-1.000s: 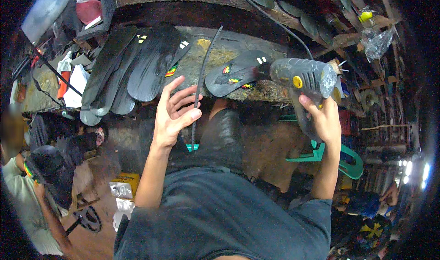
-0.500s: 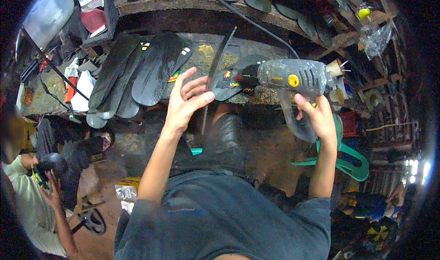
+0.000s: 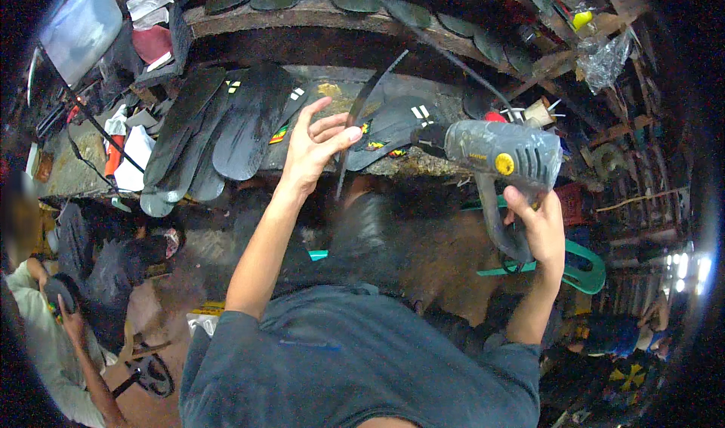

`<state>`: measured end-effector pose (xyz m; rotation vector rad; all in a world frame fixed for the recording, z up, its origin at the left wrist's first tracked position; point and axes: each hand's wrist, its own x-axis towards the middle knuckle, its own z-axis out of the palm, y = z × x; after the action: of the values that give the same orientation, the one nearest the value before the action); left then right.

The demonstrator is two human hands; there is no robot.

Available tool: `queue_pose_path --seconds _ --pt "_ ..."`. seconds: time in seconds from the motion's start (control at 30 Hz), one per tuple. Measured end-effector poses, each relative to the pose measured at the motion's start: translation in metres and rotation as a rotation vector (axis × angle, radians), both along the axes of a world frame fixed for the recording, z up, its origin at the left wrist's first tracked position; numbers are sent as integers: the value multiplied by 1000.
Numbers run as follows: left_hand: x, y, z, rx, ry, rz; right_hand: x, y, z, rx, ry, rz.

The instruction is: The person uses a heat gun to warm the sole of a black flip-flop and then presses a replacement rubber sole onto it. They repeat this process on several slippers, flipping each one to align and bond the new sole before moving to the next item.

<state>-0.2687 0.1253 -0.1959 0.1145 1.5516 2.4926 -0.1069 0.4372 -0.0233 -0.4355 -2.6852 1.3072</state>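
My left hand pinches a thin black shoe sole between thumb and fingers, turned nearly edge-on and tilted over the front of the bench. In my right hand is a grey heat gun with a yellow round mark and a looped handle. Its dark nozzle points left toward the sole, with a gap between them. Beneath and behind, black sandal soles with red, yellow and green strap pieces lie on the bench. More long black soles overlap on the bench to the left.
The worn bench runs across in front of me, with a wooden rack of soles behind it. A dark cable slants down from above. A green plastic chair stands at right. A co-worker's hand holds a dark sole at lower left.
My right hand has drawn the heat gun right and slightly down, widening the gap between nozzle and sole. My left hand keeps its hold on the sole. The co-worker's item has turned.
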Motion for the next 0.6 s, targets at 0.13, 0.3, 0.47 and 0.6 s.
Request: queue_pose_path --seconds 0.13,0.3,0.47,0.6 --pt "-3 16 8 -341 276 146 16 -3 10 30 105 -70" --pt "-23 52 -3 -897 609 94 30 -12 21 -109 152 -98" --pt "-18 51 -33 -1073 826 223 4 -23 -4 24 53 -27" --pt "-12 36 -40 -983 759 171 -19 -22 -16 186 -48 -3"
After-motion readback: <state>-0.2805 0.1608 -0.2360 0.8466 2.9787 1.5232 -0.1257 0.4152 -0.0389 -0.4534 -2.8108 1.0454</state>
